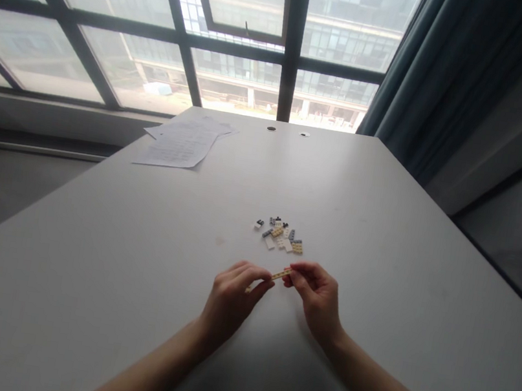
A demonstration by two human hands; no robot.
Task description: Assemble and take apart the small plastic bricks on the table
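Observation:
A thin tan building-block strip (281,275) is held level between my two hands, above the near part of the white table. My left hand (237,290) pinches its left end between thumb and fingers. The right end sits in the fingertips of my right hand (317,293). A small tan bit shows under my left fingers, mostly hidden. Just beyond my hands lies a loose pile of building bricks (283,241) in white, tan, grey and black. One small black-and-white piece (259,224) rests slightly apart at the pile's left.
Printed papers (183,145) lie overlapping at the far left of the white table (100,250). Two round cable holes (271,129) are set near the table's far edge. Behind stand large windows, with a dark blue curtain (415,81) on the right.

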